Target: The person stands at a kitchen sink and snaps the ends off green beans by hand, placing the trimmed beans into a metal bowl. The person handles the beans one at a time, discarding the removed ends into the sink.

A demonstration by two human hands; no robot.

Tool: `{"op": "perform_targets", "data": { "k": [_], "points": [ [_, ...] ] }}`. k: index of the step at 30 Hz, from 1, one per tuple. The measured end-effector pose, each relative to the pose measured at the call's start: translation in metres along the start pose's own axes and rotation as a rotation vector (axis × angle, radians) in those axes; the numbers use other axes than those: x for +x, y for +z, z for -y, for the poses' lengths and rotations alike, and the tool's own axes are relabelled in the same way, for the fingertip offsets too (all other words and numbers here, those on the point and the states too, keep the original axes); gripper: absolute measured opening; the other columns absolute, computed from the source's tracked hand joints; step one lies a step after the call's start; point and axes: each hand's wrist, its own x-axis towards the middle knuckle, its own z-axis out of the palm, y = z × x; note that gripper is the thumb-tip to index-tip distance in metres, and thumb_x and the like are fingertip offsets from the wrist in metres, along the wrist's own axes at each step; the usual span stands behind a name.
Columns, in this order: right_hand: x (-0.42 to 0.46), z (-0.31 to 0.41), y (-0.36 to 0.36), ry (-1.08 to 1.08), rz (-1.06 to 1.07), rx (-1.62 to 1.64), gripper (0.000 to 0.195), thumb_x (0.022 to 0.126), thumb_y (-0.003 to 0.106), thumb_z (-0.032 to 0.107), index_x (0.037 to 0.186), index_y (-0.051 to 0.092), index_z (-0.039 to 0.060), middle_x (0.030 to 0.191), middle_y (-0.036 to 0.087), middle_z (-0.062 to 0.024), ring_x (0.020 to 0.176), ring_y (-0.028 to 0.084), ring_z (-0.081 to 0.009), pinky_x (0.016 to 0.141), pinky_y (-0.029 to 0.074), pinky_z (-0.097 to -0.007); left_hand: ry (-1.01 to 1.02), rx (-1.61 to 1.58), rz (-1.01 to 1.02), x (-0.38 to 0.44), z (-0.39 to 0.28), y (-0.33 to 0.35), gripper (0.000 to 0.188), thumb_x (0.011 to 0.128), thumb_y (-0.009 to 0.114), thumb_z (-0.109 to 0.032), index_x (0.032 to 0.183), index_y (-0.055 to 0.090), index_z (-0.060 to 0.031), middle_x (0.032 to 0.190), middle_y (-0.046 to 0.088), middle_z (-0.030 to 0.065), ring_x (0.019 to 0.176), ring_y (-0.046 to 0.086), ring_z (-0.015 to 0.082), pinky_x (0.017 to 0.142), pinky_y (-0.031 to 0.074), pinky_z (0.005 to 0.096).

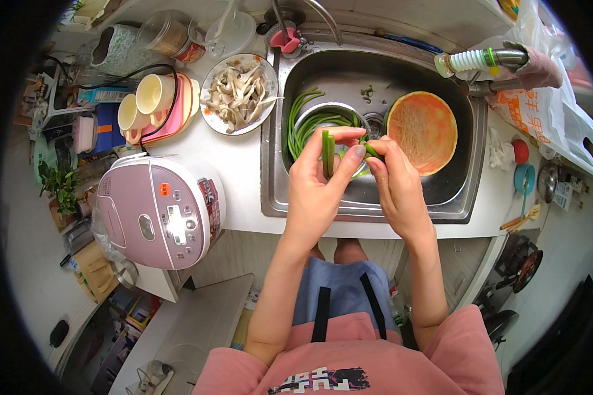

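Both my hands are raised over the near part of the stainless steel sink (415, 64). Several short cut pieces of green stem (328, 154), which look like garlic scapes, stand upright in the grip of my left hand (316, 180). My right hand (399, 185) pinches a green stem (374, 149) between thumb and fingers, close to the left fingertips. Behind the hands, long green stems (304, 118) curl in and over a metal bowl (333, 106) in the sink. My hands hide part of that bowl.
An orange-red round bowl (437, 121) holding thin pale strands (407, 128) sits in the sink's right side. Left of the sink stand a plate (215, 121) of oyster mushrooms (239, 94) and a rice cooker (148, 212). A faucet (332, 22) rises behind; a plastic bag (548, 113) hangs at right.
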Motion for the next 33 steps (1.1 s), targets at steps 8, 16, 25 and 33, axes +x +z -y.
{"op": "perform_targets", "data": {
  "k": [8,16,25,33],
  "points": [
    [-0.001,0.0,0.0,0.057,-0.008,0.014,0.011,0.101,0.059,0.001,0.111,0.055,-0.0011,0.094,0.061,-0.0184,0.082,0.061,-0.0361,0.073,0.05,-0.0392,-0.062,-0.013,0.076,0.003,0.004,-0.008,0.01,0.101,0.066,-0.006,0.108,0.067,0.0001,0.096,0.061,0.0,0.084,0.055,0.0045,0.076,0.045,0.02],
    [0.0,-0.004,0.009,0.015,-0.104,-0.069,0.011,0.102,0.058,0.004,0.112,0.054,-0.0006,0.086,0.063,-0.0198,0.076,0.064,-0.0383,0.067,0.051,-0.0403,-0.009,-0.038,0.021,-0.002,-0.003,0.003,0.008,0.1,0.066,-0.006,0.106,0.066,-0.0006,0.092,0.059,-0.0011,0.084,0.052,0.0027,0.075,0.044,0.0198],
    [0.001,0.0,0.007,0.054,-0.054,-0.057,0.009,0.103,0.056,0.003,0.11,0.054,-0.0011,0.087,0.064,-0.0203,0.076,0.064,-0.0381,0.067,0.05,-0.0404,-0.035,0.201,0.077,-0.003,-0.008,-0.011,0.009,0.097,0.067,-0.003,0.105,0.065,0.0005,0.091,0.063,0.0028,0.071,0.054,0.0081,0.067,0.045,0.0225],
    [-0.006,0.001,0.029,0.1,-0.213,-0.011,0.011,0.103,0.057,0.003,0.113,0.055,-0.0003,0.086,0.065,-0.019,0.072,0.065,-0.0355,0.063,0.051,-0.0375,0.156,0.446,0.017,-0.006,-0.023,0.002,0.01,0.101,0.062,-0.002,0.11,0.064,-0.0002,0.098,0.066,0.0002,0.079,0.055,0.0075,0.068,0.045,0.0249]
  ]
}}
